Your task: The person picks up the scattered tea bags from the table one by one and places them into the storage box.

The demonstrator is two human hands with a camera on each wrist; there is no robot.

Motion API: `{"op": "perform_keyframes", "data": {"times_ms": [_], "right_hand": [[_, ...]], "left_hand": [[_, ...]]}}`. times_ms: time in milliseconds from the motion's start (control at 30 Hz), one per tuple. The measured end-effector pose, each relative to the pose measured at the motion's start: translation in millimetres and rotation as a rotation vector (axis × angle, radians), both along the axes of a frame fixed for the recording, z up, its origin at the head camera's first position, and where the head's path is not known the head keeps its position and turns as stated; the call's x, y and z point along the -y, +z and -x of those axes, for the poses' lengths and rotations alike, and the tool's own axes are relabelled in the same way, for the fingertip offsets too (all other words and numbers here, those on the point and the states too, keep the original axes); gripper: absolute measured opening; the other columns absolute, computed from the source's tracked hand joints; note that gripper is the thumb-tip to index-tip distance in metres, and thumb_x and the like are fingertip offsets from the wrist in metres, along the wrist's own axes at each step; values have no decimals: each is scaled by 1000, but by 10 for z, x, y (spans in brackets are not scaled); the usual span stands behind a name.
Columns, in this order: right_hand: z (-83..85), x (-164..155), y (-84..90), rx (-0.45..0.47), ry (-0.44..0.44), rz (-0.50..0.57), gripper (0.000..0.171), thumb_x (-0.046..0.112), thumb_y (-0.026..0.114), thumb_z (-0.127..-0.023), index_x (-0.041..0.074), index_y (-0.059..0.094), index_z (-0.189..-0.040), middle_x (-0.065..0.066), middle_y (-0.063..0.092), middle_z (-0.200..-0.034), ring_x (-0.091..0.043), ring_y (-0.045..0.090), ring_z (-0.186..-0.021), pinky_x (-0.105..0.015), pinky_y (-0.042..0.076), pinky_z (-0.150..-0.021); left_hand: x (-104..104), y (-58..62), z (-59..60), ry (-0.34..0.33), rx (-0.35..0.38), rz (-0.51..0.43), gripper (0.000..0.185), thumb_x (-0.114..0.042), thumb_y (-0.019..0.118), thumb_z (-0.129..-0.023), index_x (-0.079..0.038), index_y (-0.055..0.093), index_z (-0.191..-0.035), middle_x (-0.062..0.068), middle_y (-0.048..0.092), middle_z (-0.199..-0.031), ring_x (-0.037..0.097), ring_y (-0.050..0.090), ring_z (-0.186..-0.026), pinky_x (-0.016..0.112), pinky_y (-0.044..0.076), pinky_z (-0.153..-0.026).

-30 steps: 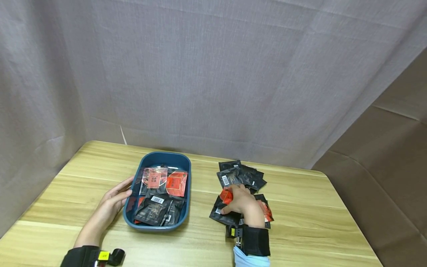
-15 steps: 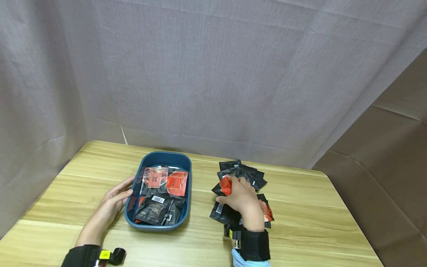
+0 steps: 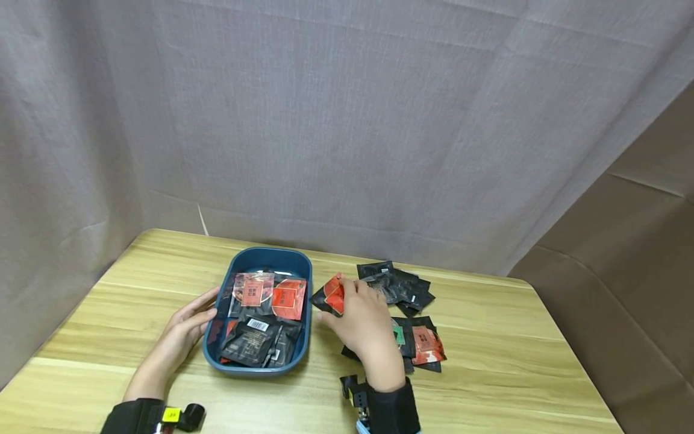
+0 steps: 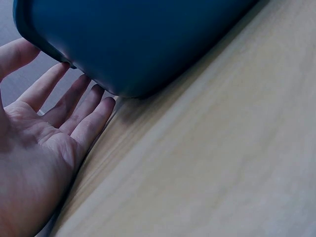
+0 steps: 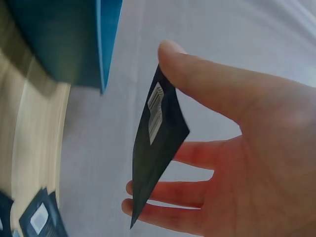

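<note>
A blue plastic bin [image 3: 257, 371] stands on the left of the table, holding several sachets [image 3: 250, 345], black-backed and red-fronted. Against its left side rests my left hand [image 3: 181, 330]; in the left wrist view the extended fingers [image 4: 91, 121] touch the blue wall. My right hand [image 3: 363, 319] pinches a square black sachet with a red front [image 3: 333, 293], just right of the bin's rim. Seen from the right wrist, the sachet's dark back [image 5: 160, 133] bears a white barcode, the thumb lies at its upper edge and the other fingers are behind it.
Farther back to the right lies a pile of black sachets [image 3: 403, 286]. Nearer, partly covered by my right hand, are more sachets, including a red-fronted one [image 3: 425, 343] and a green-labelled one [image 3: 399, 335]. A grey curtain [image 3: 347, 132] hangs behind the wooden table [image 3: 504, 361].
My right hand has picked up the red-fronted sachet from the near group and carried it left toward the bin. The left hand has stayed at the bin's side.
</note>
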State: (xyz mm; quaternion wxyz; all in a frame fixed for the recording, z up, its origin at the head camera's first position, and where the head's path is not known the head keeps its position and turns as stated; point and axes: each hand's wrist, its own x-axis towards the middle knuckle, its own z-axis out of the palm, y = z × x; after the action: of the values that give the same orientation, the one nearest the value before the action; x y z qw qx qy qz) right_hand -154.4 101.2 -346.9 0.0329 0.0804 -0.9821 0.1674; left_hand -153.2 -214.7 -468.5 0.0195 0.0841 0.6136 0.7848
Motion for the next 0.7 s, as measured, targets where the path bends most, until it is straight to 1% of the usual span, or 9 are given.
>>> {"op": "perform_keyframes", "data": {"times_ms": [133, 233, 433, 500, 700], "right_hand": [[-69, 177, 8, -44, 39, -16, 82, 55, 76, -81, 7, 51, -143, -19, 55, -131, -40, 50, -123, -60, 30, -110], [-129, 307, 6, -86, 76, -26, 81, 55, 75, -81, 9, 51, -143, -19, 54, -133, -39, 48, -127, -59, 31, -110], [-255, 556, -34, -188, 167, -104, 79, 56, 77, -80, 9, 54, -139, -18, 55, -132, -35, 51, -124, -55, 36, -107], [-291, 631, -65, -199, 195, -127, 79, 57, 76, -79, 9, 54, -139, -18, 55, -132, -34, 51, -123, -54, 37, -106], [-360, 830, -163, -188, 262, -205, 80, 62, 72, -81, 12, 54, -141, -13, 55, -131, -29, 51, -123, -51, 40, -106]], "left_hand": [[1, -4, -2, -3, -6, 1, 51, -7, 50, -102, 5, 36, -150, -7, 56, -132, 7, 57, -118, 23, 49, -93], [1, 0, -2, -2, 1, 3, 52, -8, 49, -102, 6, 34, -150, -7, 56, -132, 7, 56, -118, 23, 49, -93], [-8, 15, -9, 14, 27, 21, 55, -9, 50, -102, 9, 30, -150, -8, 56, -130, 6, 56, -117, 22, 49, -93], [-11, 20, -10, 16, 30, 23, 56, -10, 51, -102, 9, 30, -150, -9, 56, -130, 6, 56, -117, 22, 49, -93], [-6, 21, -10, 10, 30, 32, 55, -10, 50, -102, 8, 32, -150, -8, 55, -131, 6, 55, -118, 22, 49, -93]]}}
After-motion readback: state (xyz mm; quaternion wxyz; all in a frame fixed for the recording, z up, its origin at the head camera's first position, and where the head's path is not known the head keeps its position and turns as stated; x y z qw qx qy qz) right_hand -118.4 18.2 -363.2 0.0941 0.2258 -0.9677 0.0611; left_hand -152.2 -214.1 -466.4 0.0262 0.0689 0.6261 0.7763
